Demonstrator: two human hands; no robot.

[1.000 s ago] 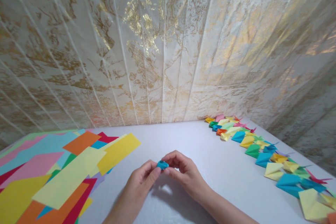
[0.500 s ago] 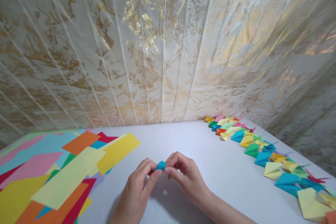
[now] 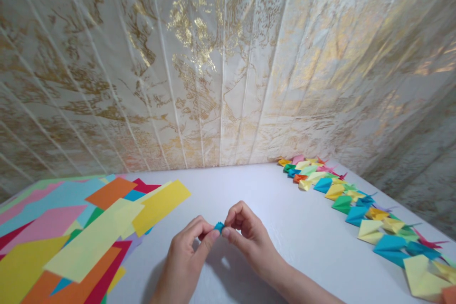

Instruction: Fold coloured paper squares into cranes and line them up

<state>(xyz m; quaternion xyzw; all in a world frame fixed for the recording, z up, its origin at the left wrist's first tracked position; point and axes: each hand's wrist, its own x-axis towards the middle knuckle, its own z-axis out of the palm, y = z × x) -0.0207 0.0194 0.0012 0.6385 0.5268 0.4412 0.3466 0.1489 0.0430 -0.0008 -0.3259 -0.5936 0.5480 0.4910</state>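
Observation:
A small piece of folded blue paper (image 3: 219, 226) is pinched just above the table, near the lower middle of the head view. My left hand (image 3: 190, 254) grips its left side between thumb and forefinger. On the other side, the thumb and forefinger of my right hand (image 3: 249, 240) close on the paper's right edge. Fingertips cover most of the paper, so only its jagged top and a bit of its face show. Both hands cast a shadow on the white table (image 3: 228, 190) below.
Coloured paper sheets (image 3: 94, 240) lie overlapping across the table's left side. Along the right edge run rows of folded paper cranes (image 3: 356, 216) in several colours. Behind the table hangs a white curtain (image 3: 221, 80) with a gold pattern.
The blue paper now shows less between the fingers and sits slightly lower. My right hand's knuckles have risen a little; my left hand has barely moved.

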